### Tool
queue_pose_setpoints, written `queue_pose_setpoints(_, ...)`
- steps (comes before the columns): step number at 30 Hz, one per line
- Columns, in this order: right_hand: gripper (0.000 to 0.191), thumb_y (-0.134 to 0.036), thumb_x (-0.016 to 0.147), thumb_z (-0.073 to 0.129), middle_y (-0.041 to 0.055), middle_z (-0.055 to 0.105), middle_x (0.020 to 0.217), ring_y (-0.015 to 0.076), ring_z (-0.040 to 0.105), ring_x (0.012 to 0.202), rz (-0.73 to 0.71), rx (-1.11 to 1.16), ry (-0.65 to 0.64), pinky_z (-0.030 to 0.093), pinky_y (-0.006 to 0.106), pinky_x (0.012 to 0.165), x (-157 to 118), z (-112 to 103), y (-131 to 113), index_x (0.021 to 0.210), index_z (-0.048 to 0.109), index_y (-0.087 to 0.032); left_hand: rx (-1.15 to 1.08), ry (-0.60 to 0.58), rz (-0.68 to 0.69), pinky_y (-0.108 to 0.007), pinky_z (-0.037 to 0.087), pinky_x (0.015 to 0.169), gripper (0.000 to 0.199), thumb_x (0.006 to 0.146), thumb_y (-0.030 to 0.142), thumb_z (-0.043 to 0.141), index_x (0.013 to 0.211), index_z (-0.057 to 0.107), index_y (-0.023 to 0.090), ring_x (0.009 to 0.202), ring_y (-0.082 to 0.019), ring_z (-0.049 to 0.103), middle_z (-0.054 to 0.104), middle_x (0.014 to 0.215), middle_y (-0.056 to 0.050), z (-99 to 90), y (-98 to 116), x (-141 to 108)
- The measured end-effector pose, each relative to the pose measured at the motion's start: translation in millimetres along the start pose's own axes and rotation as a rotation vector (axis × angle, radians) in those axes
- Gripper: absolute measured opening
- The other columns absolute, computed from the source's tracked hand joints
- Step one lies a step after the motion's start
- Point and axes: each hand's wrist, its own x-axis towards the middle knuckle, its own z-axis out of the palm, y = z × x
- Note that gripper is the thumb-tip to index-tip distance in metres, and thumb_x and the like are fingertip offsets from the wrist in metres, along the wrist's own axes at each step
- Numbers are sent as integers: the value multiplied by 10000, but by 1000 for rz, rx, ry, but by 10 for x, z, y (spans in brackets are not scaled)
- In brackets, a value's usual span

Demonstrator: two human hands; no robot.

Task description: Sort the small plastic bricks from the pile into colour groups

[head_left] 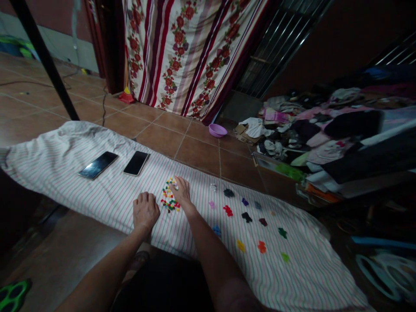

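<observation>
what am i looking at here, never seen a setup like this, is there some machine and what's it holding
There is no machine here, just a person's two bare hands. The single picture comes from a camera worn on that person's head, looking forward and down, so both arms reach in from the bottom edge.

A striped cloth covers the surface. On it lie a mixed pile of small colourful pieces, several separate single-colour clusters to the right, such as a red cluster, and two dark-screened phones on the left.

The right hand is at the mixed pile; whether it grips a piece is too small to tell. The left hand rests on the cloth beside the pile, with nothing visibly held.
</observation>
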Motion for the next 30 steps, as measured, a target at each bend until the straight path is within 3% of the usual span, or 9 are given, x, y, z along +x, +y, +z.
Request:
queue_pose_setpoints(5,375,-462,855,619,64,560,1334,273,419,1246,-19,-55,-125,352,453,1046,55,-30,-184,1181,659,-281,-22,6,-8,-394,327,787,176,839,213,422,900,578,160,965,-268,482,574,945,-118,9,4,3)
queue_pose_setpoints(9,249,-435,829,661,18,613,1233,251,441,1207,-77,-49,-191,355,428,1038,52,-56,-264,1044,706,-318,-19,23,6,-393,325,787,169,843,217,420,894,571,162,965,-268,480,572,940,-113,16,-2,3)
queue_pose_setpoints(12,218,-355,882,592,26,635,1190,221,480,1177,-132,-12,-196,367,390,1039,20,-79,-227,1063,700,-299,-20,20,7,-393,323,785,165,840,214,425,899,569,162,965,-268,481,573,954,-114,17,-8,1)
queue_pose_setpoints(16,338,-215,904,480,58,627,1233,199,502,1190,-196,24,-195,375,365,1054,-33,-131,-106,1198,644,-240,-13,10,2,-395,320,789,174,841,217,423,906,573,157,972,-271,481,572,962,-118,12,-14,-3)
queue_pose_setpoints(19,390,-134,876,414,65,630,1230,192,513,1189,-204,40,-180,380,362,1058,-65,-168,-47,1178,647,-216,-14,-1,0,-394,319,790,183,843,222,424,912,580,157,978,-273,479,575,967,-122,8,-15,0)
queue_pose_setpoints(30,249,-168,815,527,70,674,1112,207,550,1121,-139,89,-159,384,379,1037,-45,-144,-68,1012,675,-202,-14,-7,-7,-391,316,789,178,839,224,426,905,579,159,980,-275,480,573,963,-123,2,-11,5)
